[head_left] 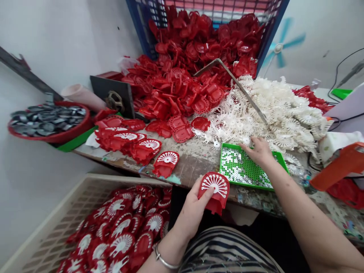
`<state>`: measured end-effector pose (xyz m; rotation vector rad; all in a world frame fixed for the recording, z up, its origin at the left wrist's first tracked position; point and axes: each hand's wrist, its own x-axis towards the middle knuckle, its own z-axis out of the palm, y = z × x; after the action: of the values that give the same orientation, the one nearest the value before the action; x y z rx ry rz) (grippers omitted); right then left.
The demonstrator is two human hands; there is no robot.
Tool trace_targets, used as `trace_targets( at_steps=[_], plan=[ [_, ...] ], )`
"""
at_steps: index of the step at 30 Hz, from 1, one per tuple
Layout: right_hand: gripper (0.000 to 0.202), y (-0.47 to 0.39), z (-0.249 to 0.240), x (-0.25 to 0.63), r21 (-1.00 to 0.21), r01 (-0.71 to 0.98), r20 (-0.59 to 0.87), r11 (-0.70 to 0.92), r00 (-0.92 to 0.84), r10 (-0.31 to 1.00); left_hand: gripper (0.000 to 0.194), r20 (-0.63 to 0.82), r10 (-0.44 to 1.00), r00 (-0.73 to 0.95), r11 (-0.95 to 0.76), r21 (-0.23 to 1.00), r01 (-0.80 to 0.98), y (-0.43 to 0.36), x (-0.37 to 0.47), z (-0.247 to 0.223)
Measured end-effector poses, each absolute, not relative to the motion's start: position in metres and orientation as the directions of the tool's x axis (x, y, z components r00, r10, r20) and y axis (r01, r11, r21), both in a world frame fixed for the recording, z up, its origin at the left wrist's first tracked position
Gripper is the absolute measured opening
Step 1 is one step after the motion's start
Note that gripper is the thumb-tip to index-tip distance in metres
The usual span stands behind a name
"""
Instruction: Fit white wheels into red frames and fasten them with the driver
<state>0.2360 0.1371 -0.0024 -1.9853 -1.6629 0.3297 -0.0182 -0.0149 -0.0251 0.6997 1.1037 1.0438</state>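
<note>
Close to my body, my left hand (193, 207) grips a red plastic part with a white fan-shaped insert (215, 185), its thumb pressed on the insert's centre. My right hand (258, 151) hovers over the far side of a shallow green tray (253, 186), fingers apart, with nothing visible in them. Small shiny metal pieces (233, 167) lie scattered in that tray. Just beyond the fingers rises a pile of white toothed fan pieces (273, 110). On the table left of the tray lies another red part with a white insert (166, 163).
Red parts (182, 91) heap out of a blue crate (140, 34) at the back. A bent metal bar (241, 89) crosses the piles. At lower left stands a cream crate (57, 227) of assembled parts. A red basin (57, 138) holds dark pieces; an orange object (338, 167) sits right.
</note>
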Motion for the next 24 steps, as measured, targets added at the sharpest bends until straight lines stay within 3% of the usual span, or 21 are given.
trace_targets(
  at_steps=[8,12,18,21,24],
  plan=[
    [0.084,0.115,0.017,0.252,-0.658,0.747,0.147,-0.091,0.246,0.958,0.054,-0.398,0.898,0.187,0.436,0.751,-0.496,-0.014,-0.020,-0.016],
    [0.083,0.090,0.036,0.246,-0.696,0.718,0.131,-0.035,0.175,0.976,0.055,-0.420,0.890,0.178,0.443,0.705,-0.554,-0.014,-0.018,-0.012],
    [0.070,0.024,0.051,0.207,-0.705,0.673,0.088,0.225,-0.232,0.969,0.055,-0.384,0.898,0.214,0.434,0.705,-0.561,-0.011,-0.010,-0.003],
    [0.058,-0.001,0.046,0.189,-0.607,0.646,0.170,0.463,-0.464,0.869,0.049,-0.353,0.905,0.238,0.425,0.709,-0.563,-0.013,-0.005,-0.003],
    [0.054,-0.012,0.035,0.180,-0.473,0.658,0.227,0.585,-0.551,0.803,0.046,-0.320,0.915,0.246,0.404,0.722,-0.562,-0.017,-0.002,-0.004]
  ],
)
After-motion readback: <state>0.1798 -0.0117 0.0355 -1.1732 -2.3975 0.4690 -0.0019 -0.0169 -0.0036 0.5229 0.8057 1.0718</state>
